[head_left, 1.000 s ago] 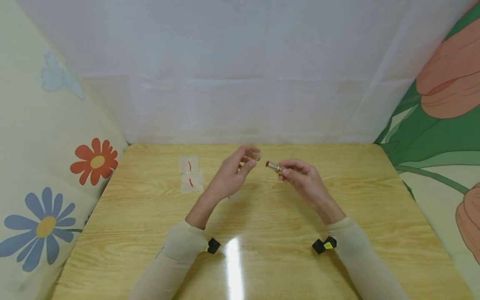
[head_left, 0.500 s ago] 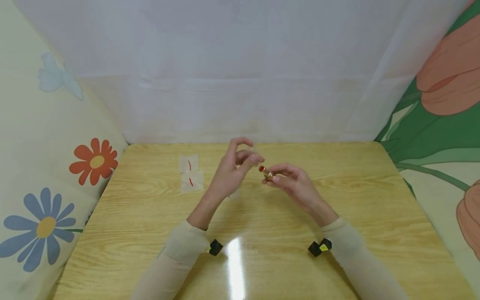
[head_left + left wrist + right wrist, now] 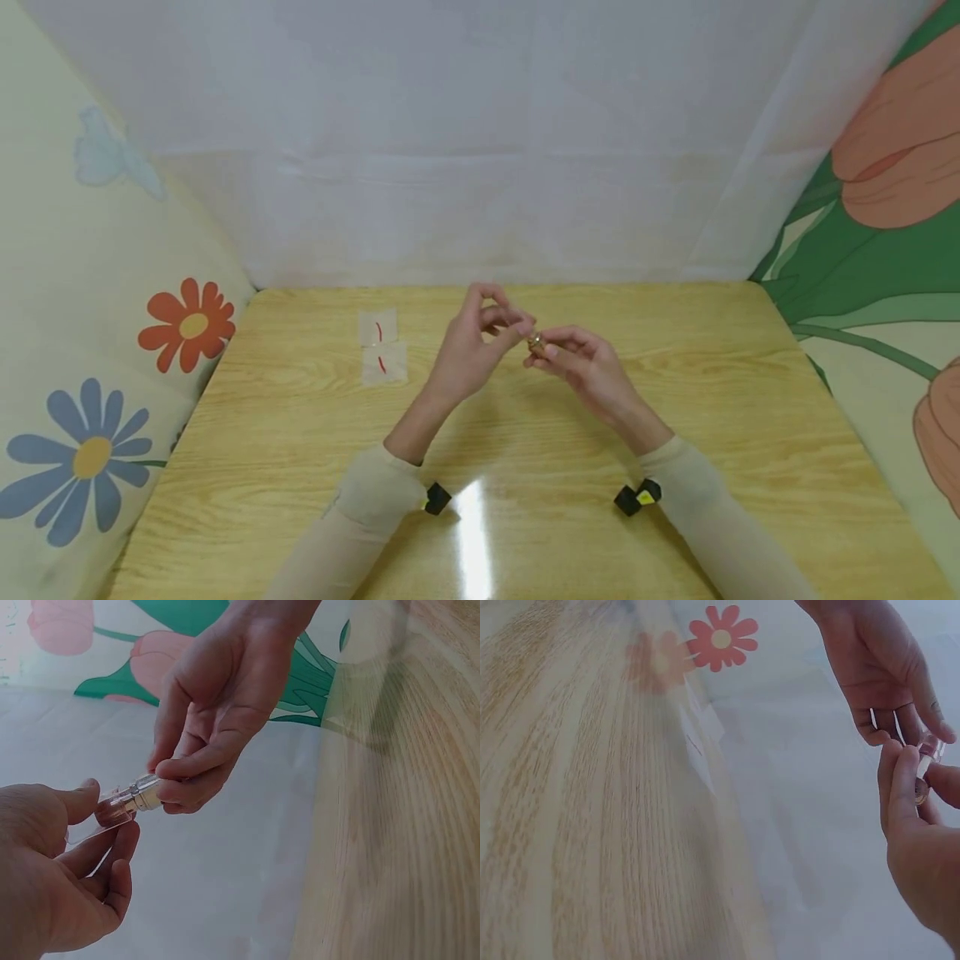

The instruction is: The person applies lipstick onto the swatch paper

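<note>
Over the far middle of the table, both hands meet at a lipstick [image 3: 537, 342]. My right hand [image 3: 588, 362] pinches its gold and silver base [image 3: 150, 793] between thumb and fingers. From the other side, my left hand [image 3: 471, 350] pinches a clear cap [image 3: 112, 813] by thumb and fingertips. In the left wrist view the cap surrounds the lipstick's upper part, against the metal collar. Whether it is fully seated I cannot tell. Fingers hide part of both pieces in the right wrist view.
Two small pale squares [image 3: 378, 329] with a red stroke on each lie left of my left hand on the wooden table [image 3: 675, 500]. A white cloth [image 3: 480, 167] hangs behind; flowered cloths stand at both sides.
My right hand has moved left with the lipstick, and my left hand has shifted slightly right. The red tip, visible before, is now covered. A third pale square is now hidden behind my left arm.
</note>
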Demonstrator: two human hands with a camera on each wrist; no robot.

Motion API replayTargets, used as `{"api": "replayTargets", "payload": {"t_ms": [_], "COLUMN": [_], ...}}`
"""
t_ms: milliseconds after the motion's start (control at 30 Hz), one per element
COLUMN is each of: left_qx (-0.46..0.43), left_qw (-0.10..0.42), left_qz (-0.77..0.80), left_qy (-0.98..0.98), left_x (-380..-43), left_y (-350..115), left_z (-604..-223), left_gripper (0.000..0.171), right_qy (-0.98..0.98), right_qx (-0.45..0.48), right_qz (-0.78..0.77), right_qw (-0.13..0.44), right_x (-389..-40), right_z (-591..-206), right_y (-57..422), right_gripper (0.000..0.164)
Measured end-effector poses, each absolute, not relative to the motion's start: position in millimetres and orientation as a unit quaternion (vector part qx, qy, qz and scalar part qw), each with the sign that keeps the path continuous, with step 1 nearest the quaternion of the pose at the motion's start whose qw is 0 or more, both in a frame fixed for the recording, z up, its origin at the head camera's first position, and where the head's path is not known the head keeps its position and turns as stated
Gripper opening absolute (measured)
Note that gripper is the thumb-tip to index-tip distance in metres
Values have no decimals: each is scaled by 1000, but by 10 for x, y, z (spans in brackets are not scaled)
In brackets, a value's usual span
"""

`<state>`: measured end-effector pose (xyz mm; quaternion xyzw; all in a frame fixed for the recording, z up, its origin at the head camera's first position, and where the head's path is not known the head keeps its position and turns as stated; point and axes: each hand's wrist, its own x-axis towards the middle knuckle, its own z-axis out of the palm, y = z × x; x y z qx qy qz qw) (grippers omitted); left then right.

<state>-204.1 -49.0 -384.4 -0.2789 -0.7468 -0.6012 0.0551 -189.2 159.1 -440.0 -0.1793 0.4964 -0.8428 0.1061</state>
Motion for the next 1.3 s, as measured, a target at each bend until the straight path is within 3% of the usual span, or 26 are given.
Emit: {"api": "replayTargets", "payload": {"t_ms": [500, 800, 933, 1100, 1300], "left_qx": [-278, -255, -255, -252, -266], "left_qw": [34, 3, 2, 30, 18], "left_qz": [-556, -576, -551, -492, -464], "left_qy": [-782, -777, -795, -833, -845], "left_x": [-2015, -2028, -2059, -2105, -2154], "left_y": [-460, -421, -418, -495, -516], "left_z": [-3901, -3980, -4029, -4049, -4061], "left_gripper": [32, 26, 28, 30, 44], "right_qy": [494, 569, 595, 699, 801], "right_qx": [-170, -162, -189, -234, -242], "right_qz": [-849, -805, -780, -673, -548], "right_qw": [86, 30, 43, 56, -18], "right_x": [-1861, -1845, -1867, -1938, -2033], "right_z": [-4343, -4395, -4425, -4464, -4489], "right_y": [1565, 1607, 1675, 1736, 1831], "right_gripper": [16, 12, 16, 31, 27]}}
